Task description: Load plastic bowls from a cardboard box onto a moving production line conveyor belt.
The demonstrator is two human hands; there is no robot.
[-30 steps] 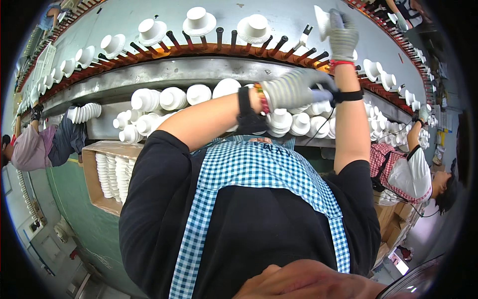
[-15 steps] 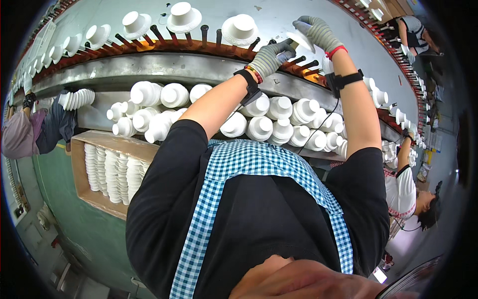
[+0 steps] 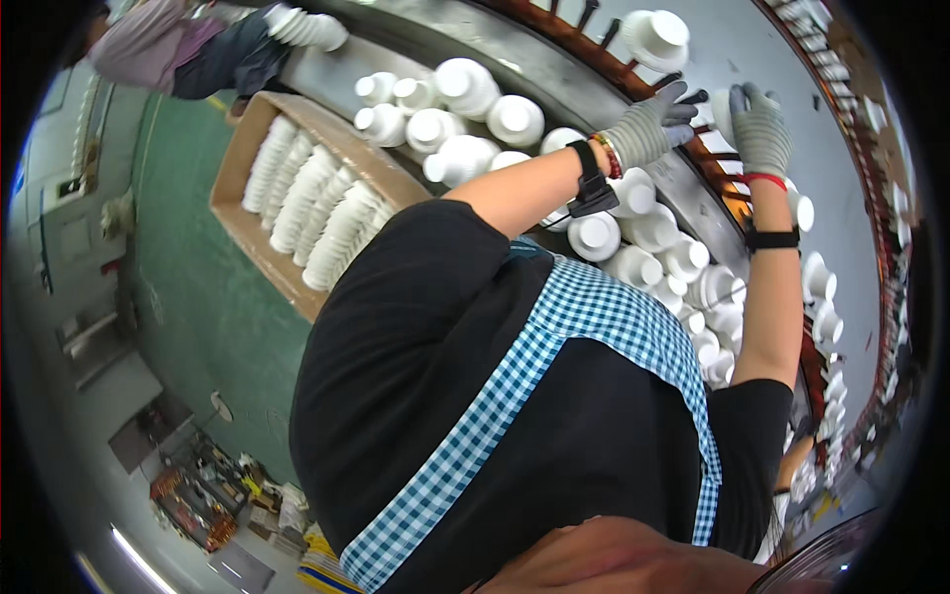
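Both my hands wear grey striped gloves. My left hand [image 3: 643, 132] reaches over the metal ledge to the row of dark pegs, its fingers spread apart with nothing seen in them. Just right of it, my right hand [image 3: 760, 137] has its fingers bent at a white hat-shaped piece [image 3: 722, 117] with a wide brim, mostly hidden behind the glove. Another such white hat-shaped piece [image 3: 657, 40] sits on the pegged line beyond my left hand. Below my wrists lie many stacked white pieces [image 3: 594, 238] on the shelf.
An open cardboard box [image 3: 234, 198] at the left holds rows of nested white pieces. A co-worker [image 3: 168, 49] at the far left holds a white stack. The metal ledge [image 3: 465, 49] and dark pegs [image 3: 586, 15] run along the line. Green floor [image 3: 178, 297] lies at left.
My view has turned, so the line now slants down to the right. My hands have drawn apart; the left no longer touches the white piece, which stays at my right hand.
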